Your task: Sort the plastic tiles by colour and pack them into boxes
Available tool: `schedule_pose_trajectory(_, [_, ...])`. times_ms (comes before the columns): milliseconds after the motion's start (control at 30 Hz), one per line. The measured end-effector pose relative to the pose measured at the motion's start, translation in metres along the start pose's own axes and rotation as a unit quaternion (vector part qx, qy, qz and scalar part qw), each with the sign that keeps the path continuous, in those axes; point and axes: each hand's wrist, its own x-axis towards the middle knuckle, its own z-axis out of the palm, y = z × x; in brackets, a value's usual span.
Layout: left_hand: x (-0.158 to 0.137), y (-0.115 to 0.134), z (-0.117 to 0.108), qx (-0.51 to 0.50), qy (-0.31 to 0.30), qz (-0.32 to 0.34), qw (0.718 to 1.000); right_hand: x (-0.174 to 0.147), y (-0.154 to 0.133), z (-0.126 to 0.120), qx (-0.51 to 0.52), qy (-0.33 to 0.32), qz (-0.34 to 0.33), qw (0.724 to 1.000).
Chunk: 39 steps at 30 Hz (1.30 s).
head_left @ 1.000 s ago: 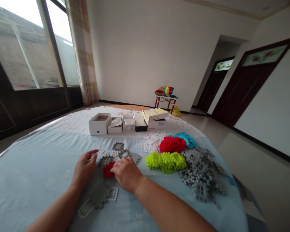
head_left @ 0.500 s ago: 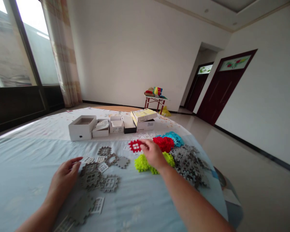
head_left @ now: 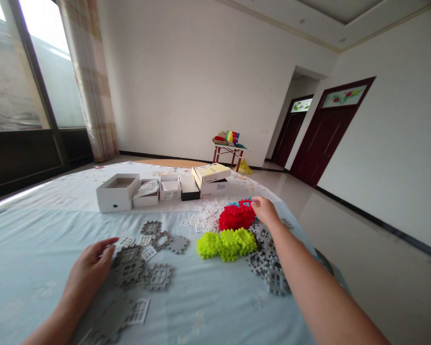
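Small white boxes [head_left: 145, 200], two, toward table's [head_left: 190, 292] far edge: hold white contents [head_left: 149, 187]. Red piece [head_left: 245, 203], toward right edge beside red pile [head_left: 234, 218]: pinched by right hand's [head_left: 266, 211] fingers. Left hand [head_left: 92, 262]: fingers slightly spread, near grey pieces [head_left: 131, 271].

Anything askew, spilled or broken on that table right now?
One thing: the yellow box at the back sits askew on a white box, their edges out of line. Also, loose gray pieces lie scattered near the left hand, apart from the gray heap. I see no clear breakage.
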Motion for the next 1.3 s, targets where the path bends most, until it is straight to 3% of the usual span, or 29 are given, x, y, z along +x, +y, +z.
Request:
schedule_pose_trajectory(133, [0.0,-0.003,0.002,-0.009,0.008,0.002,1.0,-0.007,-0.011,-0.006,-0.021,0.034,-0.056,0.998])
schedule_pose_trajectory(300, [-0.004,0.002,0.004,-0.031,0.024,0.009,0.999,-0.031,-0.055,0.004,0.02,0.008,-0.171,0.985])
schedule_pose_trajectory(433, [-0.009,0.008,0.003,-0.046,0.041,0.006,0.998,-0.065,-0.106,0.026,0.084,-0.083,-0.282,0.952])
schedule_pose_trajectory(600, [-0.011,0.011,0.003,-0.079,0.05,-0.001,0.996,-0.102,-0.154,0.06,0.1,-0.205,-0.337,0.914])
schedule_pose_trajectory(800, [-0.012,0.008,0.006,-0.1,0.047,0.002,0.994,-0.118,-0.174,0.107,0.03,-0.295,-0.36,0.885])
schedule_pose_trajectory(967, [-0.012,0.007,0.006,-0.107,0.047,0.002,0.993,-0.124,-0.18,0.129,-0.049,-0.335,-0.362,0.868])
schedule_pose_trajectory(1133, [-0.012,0.007,0.007,-0.11,0.043,0.003,0.993,-0.129,-0.183,0.125,-0.06,-0.327,-0.366,0.869])
schedule_pose_trajectory(1300, [-0.013,0.008,0.005,-0.104,0.045,0.002,0.994,-0.128,-0.18,0.1,0.042,-0.274,-0.317,0.907])
